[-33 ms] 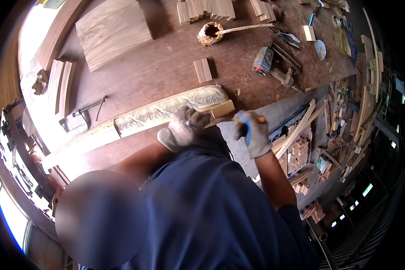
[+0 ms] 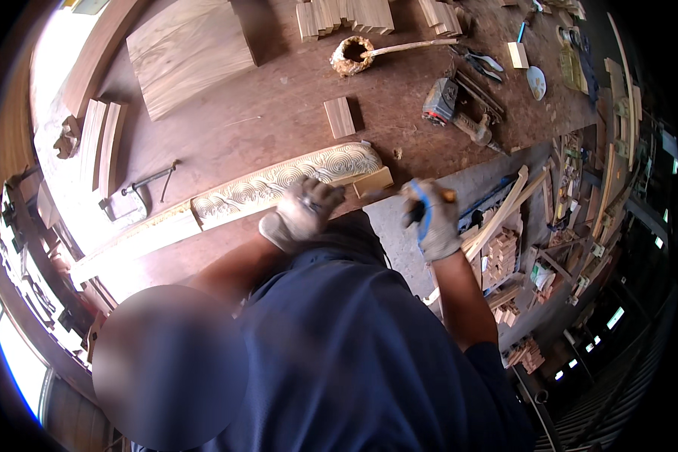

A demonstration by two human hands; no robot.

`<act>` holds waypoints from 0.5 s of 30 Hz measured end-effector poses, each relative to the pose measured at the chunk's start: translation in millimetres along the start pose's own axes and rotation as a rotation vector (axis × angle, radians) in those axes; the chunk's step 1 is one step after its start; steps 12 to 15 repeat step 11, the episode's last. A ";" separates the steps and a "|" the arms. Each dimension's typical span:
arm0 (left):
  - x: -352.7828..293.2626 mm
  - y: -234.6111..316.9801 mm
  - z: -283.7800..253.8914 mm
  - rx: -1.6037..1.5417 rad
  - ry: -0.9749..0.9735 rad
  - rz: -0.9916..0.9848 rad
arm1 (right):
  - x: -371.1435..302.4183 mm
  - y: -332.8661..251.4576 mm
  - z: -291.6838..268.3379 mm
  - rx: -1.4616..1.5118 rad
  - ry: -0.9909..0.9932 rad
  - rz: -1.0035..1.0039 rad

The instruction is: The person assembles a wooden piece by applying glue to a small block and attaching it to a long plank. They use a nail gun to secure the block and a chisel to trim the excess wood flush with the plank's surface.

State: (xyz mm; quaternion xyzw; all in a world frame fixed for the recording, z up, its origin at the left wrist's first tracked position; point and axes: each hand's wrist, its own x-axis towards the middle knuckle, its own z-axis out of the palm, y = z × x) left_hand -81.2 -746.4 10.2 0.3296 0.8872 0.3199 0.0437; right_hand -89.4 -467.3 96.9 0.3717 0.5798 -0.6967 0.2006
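A long pale wooden piece (image 2: pixel 286 178), carved with spirals and waves, lies along the near edge of the workbench. Over its near side is my left hand (image 2: pixel 300 214), in a grey work glove with the fingers curled in; whatever they may hold is hidden. My right hand (image 2: pixel 434 224), also gloved, is closed around a hand tool (image 2: pixel 449 196) with an orange and dark handle. The tool's thin front end is blurred and points left toward a small wooden block (image 2: pixel 374 182), which sits at the carved piece's right end. A gap separates my two hands.
A metal clamp (image 2: pixel 137 194) is by the left of the carving. Farther back on the bench (image 2: pixel 279 105) are a power tool (image 2: pixel 456 110), pliers (image 2: pixel 484 65), a crusted pot (image 2: pixel 351 57) with a stick, a loose block (image 2: pixel 339 117) and a wide board (image 2: pixel 191 57). Stacked wood (image 2: pixel 502 253) stands right.
My right hand has moved slightly right with the tool, drawing its front end away from my left hand. My left hand has shifted a little left, its fingers lifting.
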 end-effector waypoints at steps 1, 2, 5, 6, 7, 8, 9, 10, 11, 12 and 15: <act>-6.4 -7.1 1.5 -0.028 0.012 -0.073 | 4.9 -8.5 -2.9 -0.197 0.074 -0.148; -13.2 -17.0 4.5 -0.011 -0.015 -0.128 | 7.0 -17.2 -0.1 -0.336 0.072 -0.236; -12.2 -34.9 4.5 0.027 0.203 -0.228 | 31.1 -9.5 -4.0 -0.565 -0.021 -0.455; -8.7 -36.5 3.3 0.029 0.222 -0.260 | 38.5 -4.4 -6.9 -0.681 -0.024 -0.530; -8.8 -37.0 2.1 0.031 0.238 -0.299 | 42.6 -1.1 -6.8 -0.798 -0.033 -0.600; -9.4 -37.4 1.2 0.034 0.253 -0.339 | 45.3 0.7 -7.0 -0.812 -0.045 -0.594; -15.8 -41.2 6.2 0.031 0.225 -0.369 | 47.1 1.6 -6.6 -0.825 -0.056 -0.589; -20.8 -43.6 9.7 0.021 0.210 -0.368 | 47.1 2.7 -6.3 -0.841 -0.067 -0.579; -24.9 -47.1 13.4 0.010 0.195 -0.366 | 46.5 3.2 -5.8 -0.876 -0.074 -0.597; -24.9 -47.1 13.4 0.010 0.195 -0.366 | 46.5 3.2 -5.8 -0.876 -0.074 -0.597; -24.9 -47.1 13.4 0.010 0.195 -0.366 | 46.5 3.2 -5.8 -0.876 -0.074 -0.597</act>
